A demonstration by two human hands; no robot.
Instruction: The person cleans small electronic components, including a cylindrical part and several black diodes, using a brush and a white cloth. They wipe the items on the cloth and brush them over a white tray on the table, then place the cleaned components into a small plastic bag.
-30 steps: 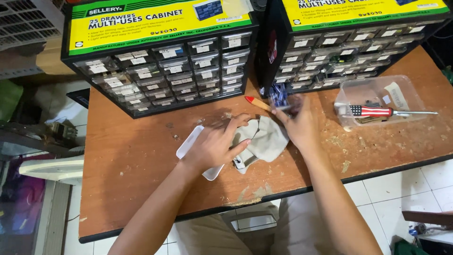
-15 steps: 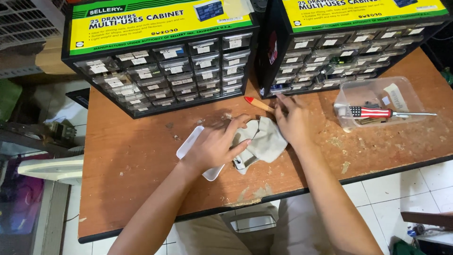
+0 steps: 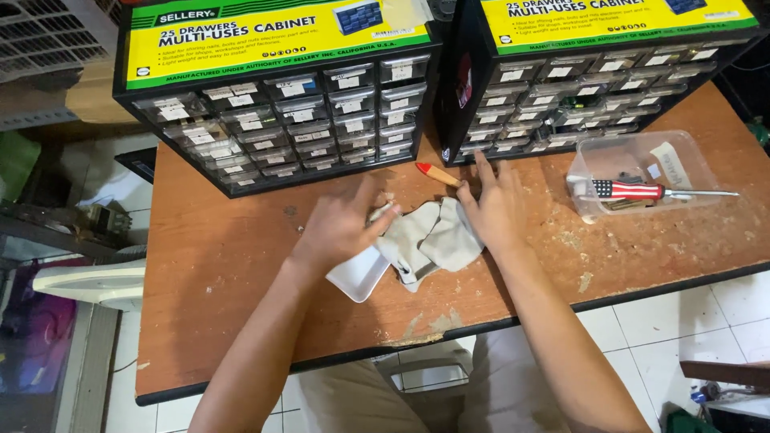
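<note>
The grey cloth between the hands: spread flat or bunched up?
Bunched. The grey cloth lies crumpled in folds on the wooden table, the left hand and right hand pressing its two sides.

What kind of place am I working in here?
Likely a home workshop or repair bench: two black small-parts drawer cabinets, a worn wooden table, and a screwdriver in a clear plastic tray.

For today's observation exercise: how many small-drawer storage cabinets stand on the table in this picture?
2. One drawer cabinet stands at the back left of the table; the other cabinet stands at the back right, beyond the right hand. Both run past the frame's top, so more could be hidden.
</note>
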